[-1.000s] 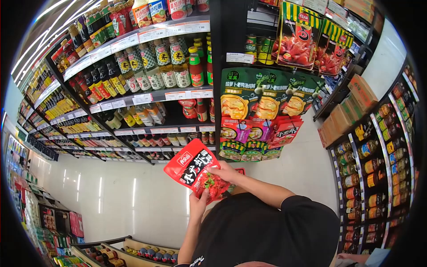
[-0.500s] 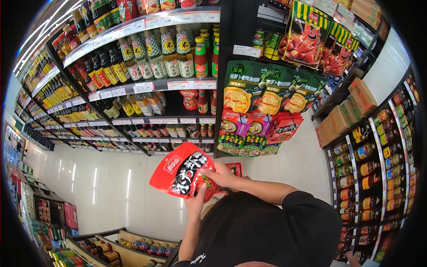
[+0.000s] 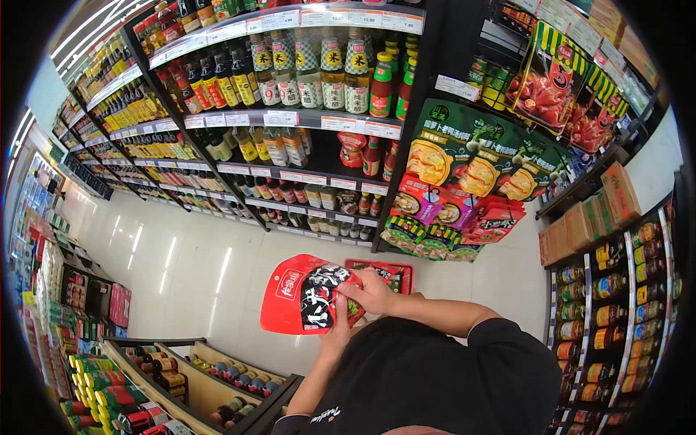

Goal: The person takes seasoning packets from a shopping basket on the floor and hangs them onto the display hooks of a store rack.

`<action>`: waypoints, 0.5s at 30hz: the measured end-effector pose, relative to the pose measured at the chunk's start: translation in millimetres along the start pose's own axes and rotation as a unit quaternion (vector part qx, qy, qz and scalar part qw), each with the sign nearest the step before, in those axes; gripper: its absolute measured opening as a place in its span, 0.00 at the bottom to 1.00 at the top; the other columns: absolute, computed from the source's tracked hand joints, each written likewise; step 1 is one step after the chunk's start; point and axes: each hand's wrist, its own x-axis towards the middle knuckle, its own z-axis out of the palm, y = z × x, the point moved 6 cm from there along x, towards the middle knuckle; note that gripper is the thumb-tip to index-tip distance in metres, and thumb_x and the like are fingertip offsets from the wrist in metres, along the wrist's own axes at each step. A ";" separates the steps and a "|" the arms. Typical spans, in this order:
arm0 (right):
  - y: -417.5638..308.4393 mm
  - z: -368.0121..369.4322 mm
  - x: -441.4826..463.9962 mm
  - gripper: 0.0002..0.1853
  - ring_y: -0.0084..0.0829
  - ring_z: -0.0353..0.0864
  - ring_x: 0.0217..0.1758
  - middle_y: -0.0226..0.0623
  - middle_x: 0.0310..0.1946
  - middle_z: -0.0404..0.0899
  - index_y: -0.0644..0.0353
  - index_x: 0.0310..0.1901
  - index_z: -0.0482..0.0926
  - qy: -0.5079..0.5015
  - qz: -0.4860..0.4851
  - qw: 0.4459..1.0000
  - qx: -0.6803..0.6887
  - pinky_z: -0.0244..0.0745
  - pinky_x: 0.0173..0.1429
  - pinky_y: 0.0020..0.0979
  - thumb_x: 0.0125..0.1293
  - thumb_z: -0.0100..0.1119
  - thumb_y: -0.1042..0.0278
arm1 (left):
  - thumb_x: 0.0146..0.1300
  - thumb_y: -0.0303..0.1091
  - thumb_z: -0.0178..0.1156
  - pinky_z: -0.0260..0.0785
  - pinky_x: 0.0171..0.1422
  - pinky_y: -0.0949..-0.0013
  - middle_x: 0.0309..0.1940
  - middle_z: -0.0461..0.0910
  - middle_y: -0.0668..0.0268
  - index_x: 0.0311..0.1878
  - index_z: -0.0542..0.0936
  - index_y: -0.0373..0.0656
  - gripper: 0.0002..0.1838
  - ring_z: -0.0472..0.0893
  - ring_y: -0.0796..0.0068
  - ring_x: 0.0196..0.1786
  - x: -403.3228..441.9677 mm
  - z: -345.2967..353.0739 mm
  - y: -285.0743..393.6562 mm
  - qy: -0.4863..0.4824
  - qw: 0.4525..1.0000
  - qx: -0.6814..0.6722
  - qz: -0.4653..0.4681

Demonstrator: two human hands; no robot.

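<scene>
A red seasoning packet point(image 3: 286, 290) with large black-and-white lettering and a hang hole at its far left edge is held in front of my body. My right hand point(image 3: 370, 291) grips its right side, thumb lying across the front. Lower down, my left hand point(image 3: 338, 335) holds the near edge with the thumb pressed on the printed face. The fingers behind the packet are hidden. Beyond my right hand, a red-rimmed box or basket point(image 3: 411, 275) with red contents shows on the floor, partly covered.
Shelves of bottles point(image 3: 308, 80) stand ahead. Hanging green pouches point(image 3: 471, 148) and red packets point(image 3: 494, 221) face me at front right. Cardboard boxes point(image 3: 620, 194) and shelved jars point(image 3: 609, 290) are on the right. A low wooden display rack point(image 3: 159, 351) stands near left, above tiled floor point(image 3: 196, 254).
The view has turned, so the shelves appear shifted right. My hands have brought the packet a little lower and nearer to my body, and more of the red-rimmed container now shows.
</scene>
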 end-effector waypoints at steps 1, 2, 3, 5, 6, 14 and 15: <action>2.9 2.7 -1.9 0.16 0.21 0.75 0.30 0.39 0.28 0.82 0.68 0.44 0.78 0.022 -0.007 1.000 0.013 0.74 0.41 0.30 0.72 0.52 0.59 | 0.71 0.36 0.56 0.69 0.58 0.65 0.53 0.76 0.60 0.59 0.72 0.35 0.19 0.75 0.69 0.54 -0.9 -2.2 2.8 0.001 1.000 0.009 0.020; 6.9 4.8 -4.6 0.17 0.19 0.73 0.30 0.37 0.27 0.82 0.68 0.43 0.78 0.044 -0.014 0.999 0.025 0.73 0.40 0.30 0.73 0.52 0.58 | 0.70 0.36 0.57 0.69 0.58 0.65 0.53 0.76 0.60 0.59 0.72 0.36 0.19 0.76 0.69 0.54 -3.7 -5.7 5.5 0.003 0.999 0.017 0.040; 18.1 6.3 -7.6 0.17 0.18 0.73 0.30 0.37 0.27 0.82 0.68 0.42 0.78 0.052 0.000 0.998 0.036 0.73 0.39 0.30 0.73 0.52 0.58 | 0.69 0.36 0.58 0.69 0.58 0.65 0.53 0.76 0.60 0.58 0.72 0.36 0.19 0.76 0.69 0.53 -6.8 -8.0 8.5 0.005 0.998 0.025 0.060; 40.4 8.1 -12.2 0.19 0.17 0.72 0.31 0.35 0.27 0.81 0.68 0.41 0.78 0.067 0.029 0.996 0.056 0.73 0.39 0.29 0.74 0.51 0.56 | 0.68 0.34 0.59 0.69 0.58 0.65 0.52 0.76 0.60 0.57 0.72 0.36 0.18 0.76 0.70 0.53 -11.8 -11.3 24.3 0.028 0.997 0.008 0.074; 33.6 9.8 -12.1 0.19 0.16 0.73 0.31 0.33 0.26 0.81 0.67 0.39 0.79 0.094 0.013 0.993 0.067 0.72 0.37 0.28 0.74 0.51 0.55 | 0.69 0.34 0.58 0.69 0.58 0.65 0.52 0.76 0.60 0.57 0.72 0.36 0.18 0.76 0.71 0.53 -11.1 -9.3 35.4 0.027 0.997 -0.004 0.070; 15.4 26.2 -8.9 0.20 0.18 0.73 0.29 0.32 0.26 0.80 0.66 0.36 0.79 0.077 -0.056 0.994 0.050 0.72 0.36 0.29 0.72 0.53 0.52 | 0.71 0.31 0.53 0.70 0.55 0.67 0.48 0.77 0.62 0.54 0.73 0.35 0.13 0.77 0.73 0.49 -3.0 -21.9 44.9 0.091 0.989 -0.007 0.119; 18.8 30.6 -7.4 0.20 0.18 0.72 0.29 0.32 0.25 0.79 0.66 0.36 0.79 0.060 -0.057 0.995 0.047 0.71 0.35 0.29 0.72 0.53 0.52 | 0.71 0.30 0.53 0.70 0.54 0.67 0.47 0.78 0.62 0.54 0.73 0.35 0.12 0.77 0.73 0.49 -2.8 -25.2 44.4 0.088 0.988 0.001 0.129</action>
